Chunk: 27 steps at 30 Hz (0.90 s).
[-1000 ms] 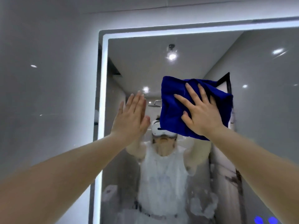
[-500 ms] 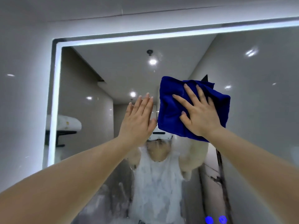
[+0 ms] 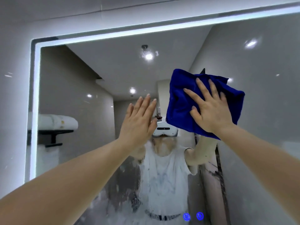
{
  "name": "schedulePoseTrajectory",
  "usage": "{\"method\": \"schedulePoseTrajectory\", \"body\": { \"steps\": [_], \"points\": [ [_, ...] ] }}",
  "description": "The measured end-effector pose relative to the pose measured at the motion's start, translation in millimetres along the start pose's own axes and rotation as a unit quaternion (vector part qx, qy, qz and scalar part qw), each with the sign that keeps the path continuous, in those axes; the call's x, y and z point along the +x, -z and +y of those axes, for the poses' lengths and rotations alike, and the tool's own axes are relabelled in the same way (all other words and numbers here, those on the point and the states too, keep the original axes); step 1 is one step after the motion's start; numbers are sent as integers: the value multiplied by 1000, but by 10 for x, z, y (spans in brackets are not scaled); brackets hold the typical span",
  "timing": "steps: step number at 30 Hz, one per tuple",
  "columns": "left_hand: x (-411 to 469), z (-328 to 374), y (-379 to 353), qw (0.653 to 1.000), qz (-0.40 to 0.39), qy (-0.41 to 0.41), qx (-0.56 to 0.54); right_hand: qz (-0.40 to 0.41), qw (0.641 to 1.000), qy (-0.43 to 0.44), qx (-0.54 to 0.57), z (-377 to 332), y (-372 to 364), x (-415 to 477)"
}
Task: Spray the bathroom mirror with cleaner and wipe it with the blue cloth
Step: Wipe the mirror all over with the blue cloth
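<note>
Large rectangular light-edged wall mirror (image 3: pixel 81 78): left hand (image 3: pixel 138 120) at mirror centre, fingers straight, empty, likely bracing. Beside it, right hand (image 3: pixel 209 109) splayed flat, pressing folded deep-blue terry cloth (image 3: pixel 180 101) onto mirror right of centre, spreading wipe pressure.

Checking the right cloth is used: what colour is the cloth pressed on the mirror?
Plain deep blue; the cloth shows clearly in the head view.
</note>
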<state>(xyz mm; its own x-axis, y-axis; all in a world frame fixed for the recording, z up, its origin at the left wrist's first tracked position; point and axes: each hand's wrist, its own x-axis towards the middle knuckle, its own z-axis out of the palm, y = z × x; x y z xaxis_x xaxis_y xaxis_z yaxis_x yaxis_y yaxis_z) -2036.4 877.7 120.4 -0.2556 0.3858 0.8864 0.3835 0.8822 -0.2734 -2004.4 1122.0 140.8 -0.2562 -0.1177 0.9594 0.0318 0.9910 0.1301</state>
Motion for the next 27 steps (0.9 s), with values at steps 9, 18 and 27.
{"method": "schedulePoseTrajectory", "body": {
  "steps": [9,18,27],
  "points": [
    [36,212,-251,999,48,21,-4,-4,1000,-3,-5,14,-9,-12],
    [132,455,-56,999,17,1,34,1,999,34,-14,655,32,-126],
    [566,1488,-163,996,34,-1,87,-2,998,60,-16,1644,159,-274]
  ]
}}
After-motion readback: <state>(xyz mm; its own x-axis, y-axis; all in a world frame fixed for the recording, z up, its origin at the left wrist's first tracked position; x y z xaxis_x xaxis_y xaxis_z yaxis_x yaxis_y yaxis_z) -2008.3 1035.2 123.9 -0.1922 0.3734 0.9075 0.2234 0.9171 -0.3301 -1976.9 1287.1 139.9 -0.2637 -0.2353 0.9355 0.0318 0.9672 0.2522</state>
